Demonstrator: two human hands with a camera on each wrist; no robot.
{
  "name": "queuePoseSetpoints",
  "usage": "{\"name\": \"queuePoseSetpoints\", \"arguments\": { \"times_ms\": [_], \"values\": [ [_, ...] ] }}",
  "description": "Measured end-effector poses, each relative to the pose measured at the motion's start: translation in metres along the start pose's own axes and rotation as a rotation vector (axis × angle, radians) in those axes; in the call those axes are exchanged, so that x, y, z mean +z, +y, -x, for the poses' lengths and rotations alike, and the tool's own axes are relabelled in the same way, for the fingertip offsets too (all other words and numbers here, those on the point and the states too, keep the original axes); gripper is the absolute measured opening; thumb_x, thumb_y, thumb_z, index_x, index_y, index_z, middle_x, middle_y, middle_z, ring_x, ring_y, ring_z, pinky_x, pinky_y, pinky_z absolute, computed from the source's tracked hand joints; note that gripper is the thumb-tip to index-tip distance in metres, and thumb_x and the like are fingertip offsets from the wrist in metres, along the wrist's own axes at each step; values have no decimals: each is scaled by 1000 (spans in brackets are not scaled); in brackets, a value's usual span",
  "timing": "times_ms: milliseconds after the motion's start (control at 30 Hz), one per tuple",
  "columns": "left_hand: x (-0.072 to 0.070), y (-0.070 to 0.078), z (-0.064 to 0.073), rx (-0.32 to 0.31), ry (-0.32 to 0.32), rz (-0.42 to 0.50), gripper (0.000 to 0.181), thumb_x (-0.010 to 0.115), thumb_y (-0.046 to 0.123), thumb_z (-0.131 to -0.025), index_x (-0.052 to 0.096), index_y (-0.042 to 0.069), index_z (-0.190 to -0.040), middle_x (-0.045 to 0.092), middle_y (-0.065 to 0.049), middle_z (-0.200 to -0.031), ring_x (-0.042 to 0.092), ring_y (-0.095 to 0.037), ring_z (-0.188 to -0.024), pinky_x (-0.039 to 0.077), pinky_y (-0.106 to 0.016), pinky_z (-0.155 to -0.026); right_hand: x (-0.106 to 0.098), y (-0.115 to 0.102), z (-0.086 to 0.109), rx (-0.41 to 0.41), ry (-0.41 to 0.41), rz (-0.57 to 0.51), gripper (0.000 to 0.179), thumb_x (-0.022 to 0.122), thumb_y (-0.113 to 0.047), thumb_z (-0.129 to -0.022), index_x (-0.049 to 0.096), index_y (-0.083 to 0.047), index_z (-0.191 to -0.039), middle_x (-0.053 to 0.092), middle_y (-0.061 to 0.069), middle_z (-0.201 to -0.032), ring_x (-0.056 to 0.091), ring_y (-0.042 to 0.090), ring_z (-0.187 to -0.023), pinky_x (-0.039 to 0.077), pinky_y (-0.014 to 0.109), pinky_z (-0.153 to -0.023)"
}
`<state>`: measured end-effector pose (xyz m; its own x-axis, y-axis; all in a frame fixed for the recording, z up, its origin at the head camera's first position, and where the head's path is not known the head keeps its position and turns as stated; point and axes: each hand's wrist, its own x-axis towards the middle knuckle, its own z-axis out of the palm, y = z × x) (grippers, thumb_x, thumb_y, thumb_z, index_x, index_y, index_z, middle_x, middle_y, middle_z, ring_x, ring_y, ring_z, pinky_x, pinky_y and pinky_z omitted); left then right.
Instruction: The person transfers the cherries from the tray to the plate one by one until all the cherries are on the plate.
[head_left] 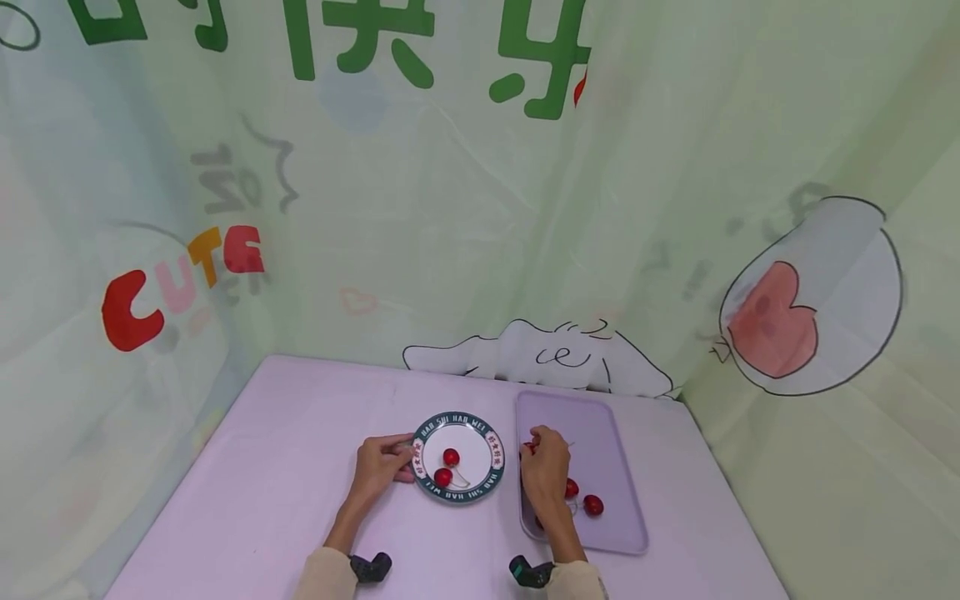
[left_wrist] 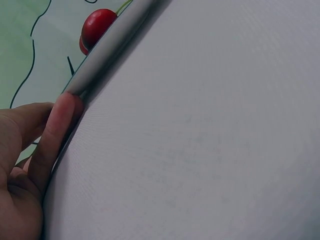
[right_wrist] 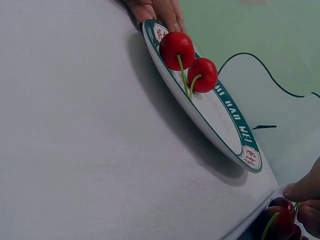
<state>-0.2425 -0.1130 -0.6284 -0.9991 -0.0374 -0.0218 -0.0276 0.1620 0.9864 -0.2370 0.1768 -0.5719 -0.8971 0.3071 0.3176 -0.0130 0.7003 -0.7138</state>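
A round white plate (head_left: 457, 442) with a green lettered rim holds two red cherries with joined stems, one cherry (head_left: 451, 457) lying behind the other (head_left: 443, 477). My left hand (head_left: 381, 465) grips the plate's left edge between thumb and fingers. Over the left side of a lilac tray (head_left: 600, 433), my right hand (head_left: 546, 465) pinches at the green stem of a cherry (right_wrist: 282, 214). That hand partly hides the cherries beneath it. Two more cherries, one (head_left: 593, 505) in the open and one (head_left: 572, 488) beside the wrist, lie in the tray.
Both the plate and the tray rest on a table (head_left: 300, 467) with a pale cover. Printed curtains (head_left: 450, 233) enclose its back and sides. Each wrist wears a black device, one (head_left: 371, 568) on the left and one (head_left: 531, 572) on the right.
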Motion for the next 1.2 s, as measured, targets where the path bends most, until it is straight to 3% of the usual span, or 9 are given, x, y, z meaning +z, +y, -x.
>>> {"name": "queuePoseSetpoints", "arguments": {
  "times_ms": [533, 1200],
  "values": [
    [0, -1, 1, -27, 4, 14, 36, 74, 3, -101, 75, 2, -137, 73, -14, -91, 76, -16, -61, 68, -27, -61, -1, 4, 1, -19, 9, 0, 27, 81, 9, -90, 76, 13, -116, 76, 26, -97, 74, 36, -88, 68, 56, -86],
    [0, 0, 1, -3, 15, 10, 36, 73, 1, -101, 74, 1, -137, 74, -14, -91, 77, -19, -63, 68, -26, -62, -9, -4, 3, 50, 37, -6, 22, 78, 9, -92, 78, 12, -114, 78, 26, -97, 75, 35, -85, 70, 53, -85]
  ]
}}
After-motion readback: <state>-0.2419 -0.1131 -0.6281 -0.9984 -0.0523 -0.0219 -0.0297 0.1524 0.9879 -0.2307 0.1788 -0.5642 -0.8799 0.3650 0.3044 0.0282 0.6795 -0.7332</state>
